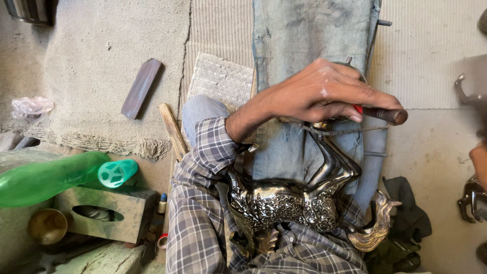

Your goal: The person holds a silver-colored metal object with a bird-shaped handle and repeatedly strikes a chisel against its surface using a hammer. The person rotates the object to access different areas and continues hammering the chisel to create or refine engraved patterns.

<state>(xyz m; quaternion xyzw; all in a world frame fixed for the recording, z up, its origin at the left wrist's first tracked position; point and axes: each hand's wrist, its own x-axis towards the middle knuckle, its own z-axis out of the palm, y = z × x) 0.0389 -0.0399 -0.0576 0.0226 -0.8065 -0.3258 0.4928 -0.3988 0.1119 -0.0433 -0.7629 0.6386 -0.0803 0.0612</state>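
My left hand [324, 91] reaches across from a plaid sleeve [203, 167] and is closed around a tool with a red and dark handle [385, 114]; the tool's working end is hidden under the hand. Below the hand, an ornate engraved silver vessel [284, 203] with a curved neck [335, 162] rests in my lap against my outstretched jeans leg [304, 30]. A thin chain [335, 131] runs across under the hand. A golden bird-shaped piece [378, 226] juts from the vessel's right side. My right hand is not visible; only its plaid sleeve [314, 248] shows beneath the vessel.
A green plastic bottle [45, 180] lies on a concrete block [106, 213], next to a brass bowl [46, 226]. A dark flat slab [142, 87] and a wooden stick [173, 131] lie on mats. At the right edge are dark metal figures [469, 200] and a bit of skin [479, 160].
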